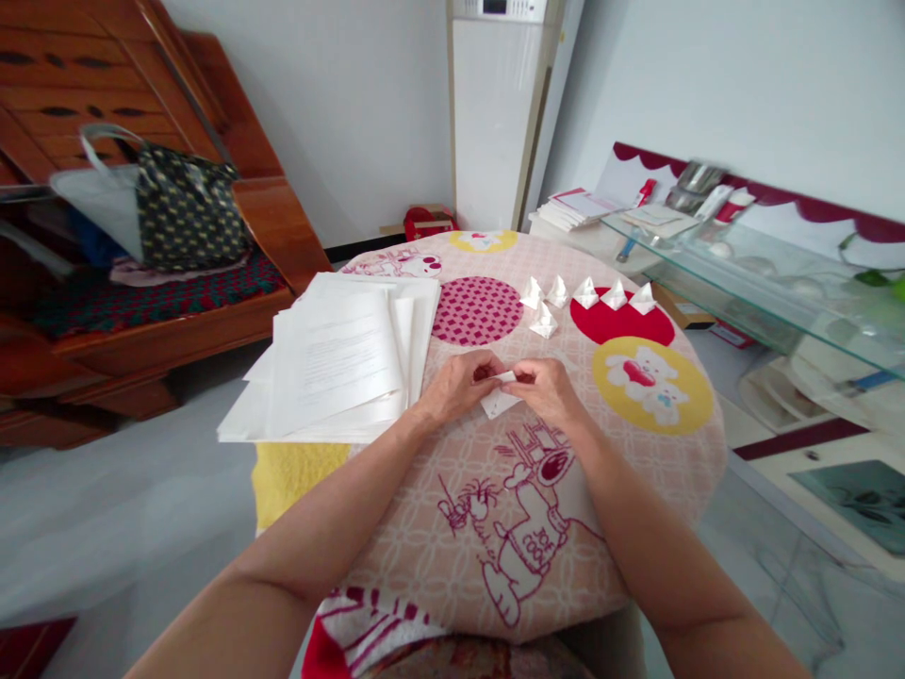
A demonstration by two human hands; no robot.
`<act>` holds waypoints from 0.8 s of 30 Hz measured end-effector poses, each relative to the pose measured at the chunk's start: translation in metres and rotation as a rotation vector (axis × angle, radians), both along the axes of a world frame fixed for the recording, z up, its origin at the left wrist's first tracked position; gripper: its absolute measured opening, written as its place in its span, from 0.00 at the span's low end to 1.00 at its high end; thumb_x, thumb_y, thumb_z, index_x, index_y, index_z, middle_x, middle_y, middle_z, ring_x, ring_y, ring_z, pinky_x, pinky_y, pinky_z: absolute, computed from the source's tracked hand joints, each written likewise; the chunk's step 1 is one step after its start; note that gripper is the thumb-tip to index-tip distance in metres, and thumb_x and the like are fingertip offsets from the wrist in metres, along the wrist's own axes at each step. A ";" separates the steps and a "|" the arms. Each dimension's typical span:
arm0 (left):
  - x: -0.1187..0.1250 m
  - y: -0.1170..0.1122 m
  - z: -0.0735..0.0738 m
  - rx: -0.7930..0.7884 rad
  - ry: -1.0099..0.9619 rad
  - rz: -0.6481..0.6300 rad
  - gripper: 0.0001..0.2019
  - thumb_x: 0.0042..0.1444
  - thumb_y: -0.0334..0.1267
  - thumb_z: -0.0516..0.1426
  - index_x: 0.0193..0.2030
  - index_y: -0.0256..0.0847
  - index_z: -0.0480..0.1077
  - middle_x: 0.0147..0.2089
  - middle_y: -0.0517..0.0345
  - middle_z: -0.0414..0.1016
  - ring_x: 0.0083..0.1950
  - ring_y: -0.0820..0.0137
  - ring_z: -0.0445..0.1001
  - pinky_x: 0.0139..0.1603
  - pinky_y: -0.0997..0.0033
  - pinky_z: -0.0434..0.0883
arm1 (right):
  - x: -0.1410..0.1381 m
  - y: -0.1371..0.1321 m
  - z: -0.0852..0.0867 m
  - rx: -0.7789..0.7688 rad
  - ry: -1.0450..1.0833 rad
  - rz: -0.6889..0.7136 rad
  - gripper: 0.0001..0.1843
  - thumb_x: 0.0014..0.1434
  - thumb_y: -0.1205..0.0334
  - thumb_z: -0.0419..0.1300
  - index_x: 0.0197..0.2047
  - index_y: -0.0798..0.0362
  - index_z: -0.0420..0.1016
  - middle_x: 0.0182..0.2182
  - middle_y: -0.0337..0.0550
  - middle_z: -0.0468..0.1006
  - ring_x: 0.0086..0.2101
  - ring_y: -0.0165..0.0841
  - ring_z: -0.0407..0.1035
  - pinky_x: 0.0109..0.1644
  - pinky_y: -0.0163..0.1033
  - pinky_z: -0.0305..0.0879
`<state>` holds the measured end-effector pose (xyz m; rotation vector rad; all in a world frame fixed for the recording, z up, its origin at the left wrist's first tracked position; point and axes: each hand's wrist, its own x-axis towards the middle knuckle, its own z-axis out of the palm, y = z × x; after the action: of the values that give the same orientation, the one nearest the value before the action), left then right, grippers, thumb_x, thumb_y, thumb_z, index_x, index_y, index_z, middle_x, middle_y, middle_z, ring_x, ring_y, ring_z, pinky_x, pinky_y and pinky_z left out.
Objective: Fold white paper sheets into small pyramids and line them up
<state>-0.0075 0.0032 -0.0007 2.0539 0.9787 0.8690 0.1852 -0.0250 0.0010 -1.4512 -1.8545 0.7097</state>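
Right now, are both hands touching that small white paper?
Touching. The head view shows the left hand and right hand pinching the small white paper between them.

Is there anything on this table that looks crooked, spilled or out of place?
Nothing is spilled or damaged. The stack of sheets is untidy: its pages fan out and overhang the table's left edge. One folded paper shape sits in front of the row of five.

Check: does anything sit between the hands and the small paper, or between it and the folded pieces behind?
Nothing visible. The left hand and right hand pinch the small paper; only bare tablecloth separates it from the folded pieces.
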 end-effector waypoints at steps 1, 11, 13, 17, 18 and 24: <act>0.000 -0.001 0.002 0.008 -0.038 -0.017 0.04 0.56 0.32 0.60 0.38 0.37 0.75 0.34 0.57 0.78 0.35 0.72 0.74 0.38 0.72 0.70 | 0.001 0.000 0.000 0.015 0.054 0.035 0.12 0.54 0.62 0.66 0.21 0.54 0.71 0.19 0.34 0.67 0.24 0.28 0.61 0.29 0.35 0.52; -0.009 0.003 0.003 0.030 -0.178 0.043 0.09 0.57 0.41 0.65 0.34 0.36 0.77 0.31 0.58 0.78 0.31 0.75 0.72 0.33 0.76 0.68 | 0.009 -0.004 0.008 0.305 0.183 0.012 0.09 0.56 0.59 0.65 0.27 0.53 0.79 0.24 0.40 0.76 0.28 0.32 0.69 0.35 0.37 0.61; -0.008 0.002 0.002 0.048 -0.192 0.070 0.11 0.57 0.43 0.66 0.32 0.36 0.77 0.28 0.59 0.77 0.28 0.76 0.70 0.31 0.77 0.65 | 0.008 -0.004 0.008 0.301 0.199 0.013 0.09 0.56 0.59 0.66 0.27 0.53 0.79 0.24 0.39 0.76 0.28 0.32 0.68 0.34 0.37 0.61; -0.005 0.000 0.002 0.027 -0.249 0.097 0.14 0.56 0.46 0.67 0.30 0.36 0.76 0.26 0.59 0.75 0.27 0.76 0.68 0.28 0.77 0.63 | 0.006 -0.007 0.008 0.212 0.253 0.000 0.09 0.55 0.58 0.67 0.27 0.54 0.79 0.22 0.36 0.73 0.26 0.29 0.65 0.30 0.35 0.58; -0.004 -0.001 0.002 0.016 -0.261 0.096 0.15 0.56 0.46 0.67 0.29 0.35 0.76 0.25 0.59 0.74 0.26 0.77 0.67 0.28 0.77 0.63 | 0.005 -0.008 0.008 0.182 0.267 -0.006 0.10 0.55 0.57 0.67 0.27 0.54 0.79 0.21 0.35 0.71 0.25 0.29 0.63 0.29 0.35 0.56; -0.008 -0.001 0.009 -0.119 -0.278 0.014 0.15 0.56 0.47 0.67 0.31 0.35 0.77 0.23 0.61 0.73 0.23 0.78 0.66 0.24 0.79 0.61 | 0.013 -0.007 0.014 0.192 0.296 0.019 0.12 0.57 0.54 0.66 0.27 0.53 0.80 0.22 0.37 0.73 0.25 0.29 0.63 0.29 0.35 0.58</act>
<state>-0.0159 0.0023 0.0081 1.7716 0.8703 1.0453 0.1979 -0.0319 0.0151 -1.1412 -1.6590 0.6936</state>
